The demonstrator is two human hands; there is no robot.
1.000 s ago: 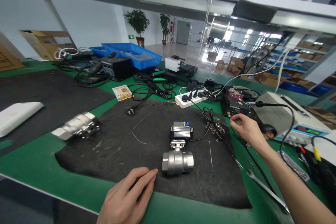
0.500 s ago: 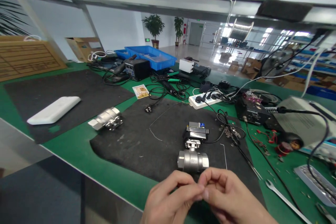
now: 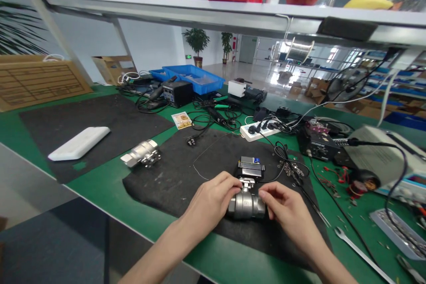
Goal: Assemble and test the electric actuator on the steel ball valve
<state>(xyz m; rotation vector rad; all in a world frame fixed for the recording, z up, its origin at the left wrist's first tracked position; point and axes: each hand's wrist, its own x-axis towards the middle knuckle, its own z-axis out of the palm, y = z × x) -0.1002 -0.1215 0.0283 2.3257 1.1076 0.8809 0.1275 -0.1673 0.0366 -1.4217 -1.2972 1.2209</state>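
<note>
A steel ball valve (image 3: 245,206) with a black motor actuator (image 3: 251,169) mounted on top sits upright on the black mat, in front of me. My left hand (image 3: 213,199) is at its left side, thumb and fingertips pinched together by the bracket (image 3: 246,183) under the actuator. On the right, my right hand (image 3: 286,204) is closed in a pinch beside the valve body. Anything small between either set of fingertips is hidden. A second steel ball valve (image 3: 141,154), without an actuator, lies on its side to the left.
Right of the mat lie a wrench (image 3: 359,250), a tray of small metal parts (image 3: 397,233) and a black soldering station (image 3: 319,142). Farther back are a power strip (image 3: 259,130) and tangled cables. A white block (image 3: 80,143) lies left. An overhead shelf (image 3: 199,6) spans the bench.
My hands were together in front of the valve, fingertips meeting. They have parted and moved forward, one to each side of it. The view has tilted up slightly.
</note>
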